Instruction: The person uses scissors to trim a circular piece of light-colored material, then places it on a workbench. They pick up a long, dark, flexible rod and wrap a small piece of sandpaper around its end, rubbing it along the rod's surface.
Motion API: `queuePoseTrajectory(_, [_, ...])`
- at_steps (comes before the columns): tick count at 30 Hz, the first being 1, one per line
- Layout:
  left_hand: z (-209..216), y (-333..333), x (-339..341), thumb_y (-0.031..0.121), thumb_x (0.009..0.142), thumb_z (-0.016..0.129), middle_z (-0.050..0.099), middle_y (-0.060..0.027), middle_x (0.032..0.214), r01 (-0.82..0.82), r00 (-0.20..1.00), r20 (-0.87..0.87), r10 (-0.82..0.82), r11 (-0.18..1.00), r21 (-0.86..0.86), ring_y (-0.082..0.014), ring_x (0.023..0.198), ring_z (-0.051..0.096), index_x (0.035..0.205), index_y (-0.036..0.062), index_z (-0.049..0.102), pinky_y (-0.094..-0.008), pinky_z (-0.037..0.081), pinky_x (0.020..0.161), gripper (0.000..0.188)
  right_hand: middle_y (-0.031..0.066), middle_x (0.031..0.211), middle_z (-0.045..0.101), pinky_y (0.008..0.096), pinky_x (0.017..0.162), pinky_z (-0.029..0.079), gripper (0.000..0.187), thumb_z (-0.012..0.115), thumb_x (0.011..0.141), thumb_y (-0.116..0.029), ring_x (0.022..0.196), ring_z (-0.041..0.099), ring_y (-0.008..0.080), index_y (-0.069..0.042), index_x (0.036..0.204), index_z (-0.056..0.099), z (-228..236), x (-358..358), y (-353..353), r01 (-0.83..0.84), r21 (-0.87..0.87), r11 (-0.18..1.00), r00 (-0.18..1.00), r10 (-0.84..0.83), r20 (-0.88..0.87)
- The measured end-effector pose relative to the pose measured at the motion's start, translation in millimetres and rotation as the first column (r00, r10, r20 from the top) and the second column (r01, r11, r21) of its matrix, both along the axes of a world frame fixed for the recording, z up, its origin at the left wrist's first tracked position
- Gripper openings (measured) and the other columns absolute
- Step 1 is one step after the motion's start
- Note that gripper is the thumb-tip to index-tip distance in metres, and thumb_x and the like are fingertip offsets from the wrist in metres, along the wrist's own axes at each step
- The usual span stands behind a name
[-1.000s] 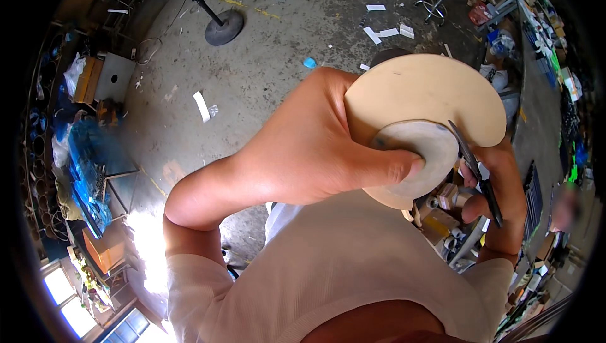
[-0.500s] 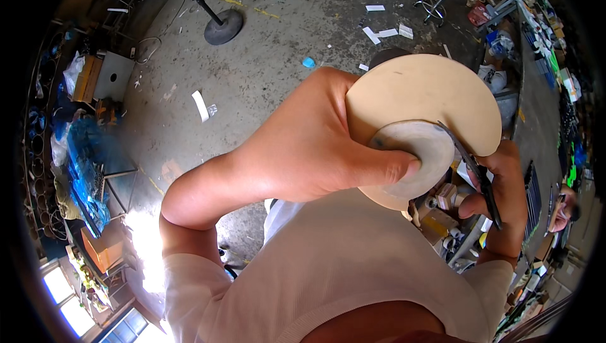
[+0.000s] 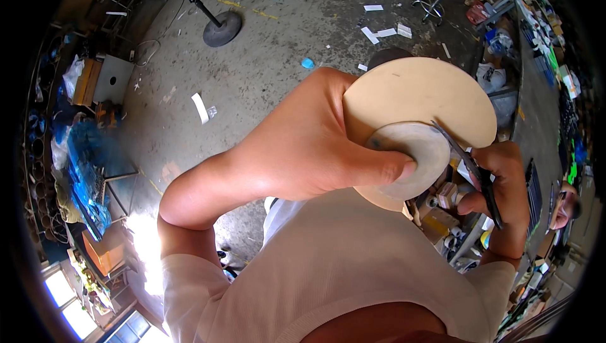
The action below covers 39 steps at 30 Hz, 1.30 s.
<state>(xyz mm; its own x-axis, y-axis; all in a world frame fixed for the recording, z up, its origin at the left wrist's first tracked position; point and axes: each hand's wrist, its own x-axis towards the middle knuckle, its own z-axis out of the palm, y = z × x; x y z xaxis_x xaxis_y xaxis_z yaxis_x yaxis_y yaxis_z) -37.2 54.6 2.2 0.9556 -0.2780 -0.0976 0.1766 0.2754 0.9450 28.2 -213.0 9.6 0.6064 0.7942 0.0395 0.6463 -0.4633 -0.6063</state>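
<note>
My left hand (image 3: 341, 147) grips a tan sheet with a rounded outer edge (image 3: 423, 93). Its thumb presses a smaller pale grey-beige disc (image 3: 426, 153) flat against the sheet, while the other fingers are hidden beneath. On the right, my right hand (image 3: 508, 185) is closed around dark scissors (image 3: 483, 179). Their blades point up and left, with the tip over the sheet just beside the disc's upper right edge. A cut gap runs along the disc's right side, between it and the outer part of the sheet. The sheet's material is not clear.
A stand with a round dark base (image 3: 222, 29) is on the concrete floor, where white strips (image 3: 200, 108) lie scattered. Blue plastic (image 3: 88, 166) covers things at the left. A cluttered bench (image 3: 536, 115) runs along the right, with small boxes (image 3: 442, 220) below my hands.
The sheet and disc have shifted slightly left and down. The scissor blades, curved-looking and broader before, now look slimmer and straighter, with the tip a little further left.
</note>
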Motion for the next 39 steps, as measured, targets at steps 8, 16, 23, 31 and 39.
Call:
queuePoseTrajectory(8, [1,5,2,0.0,0.07,0.068,0.068,-0.0045,0.085,0.039,0.999,0.002,-0.039,0.996,0.086,-0.0062,0.077,0.058,0.095,-0.0047,0.066,-0.0226,0.048,0.068,0.025,0.0066,0.048,0.031,0.0318,0.041,0.025,0.066,0.084,0.044,-0.052,0.041,0.034,0.0246,-0.007,0.054,0.036,7,-1,4,0.015,-0.033,0.999,0.999,-0.014,0.032])
queuePoseTrajectory(16, [-7,15,7,-0.001,0.07,0.068,0.067,-0.0056,0.089,-0.016,1.0,0.008,0.016,0.996,0.086,-0.0086,0.082,0.059,0.098,-0.0049,0.065,-0.0242,0.048,0.074,0.029,0.0066,0.063,0.053,0.0282,0.05,0.038,0.057,0.087,0.051,-0.04,0.053,0.053,0.0191,-0.001,0.072,0.052,-12,21,-19,-0.098,-0.036,0.995,0.977,0.09,-0.194])
queuePoseTrajectory(23, [-8,22,19,-0.003,0.065,0.075,0.066,-0.0076,0.098,0.035,0.998,0.047,-0.044,0.983,0.178,-0.0118,0.089,0.061,0.108,-0.0038,0.06,-0.0277,0.049,0.082,0.045,0.0249,0.112,0.055,0.0455,0.098,0.038,0.043,0.078,0.069,-0.02,0.111,0.053,0.0342,-0.007,0.091,0.043,-31,25,1,0.314,0.631,0.71,0.901,-0.012,-0.434])
queuePoseTrajectory(31, [6,12,27,-0.008,0.065,0.07,0.059,-0.0065,0.109,0.001,0.962,0.256,-0.1,0.932,0.363,-0.0124,0.102,0.055,0.123,0.0019,0.047,-0.0279,0.046,0.086,0.063,-0.0009,0.082,0.047,0.0235,0.065,0.038,0.047,0.083,0.059,-0.011,0.073,0.044,0.0066,-0.011,0.082,0.043,-20,13,76,0.294,0.554,0.779,0.916,-0.064,-0.396])
queuePoseTrajectory(39, [0,16,26,-0.003,0.066,0.067,0.06,-0.0109,0.098,-0.141,0.938,0.343,-0.047,0.854,0.501,-0.0189,0.089,0.059,0.121,0.0047,0.044,-0.0291,0.048,0.076,0.06,-0.0032,0.072,0.042,0.0203,0.058,0.032,0.049,0.084,0.058,-0.02,0.067,0.04,0.0058,-0.009,0.081,0.042,-31,30,88,0.27,0.552,0.789,0.956,-0.149,-0.254])
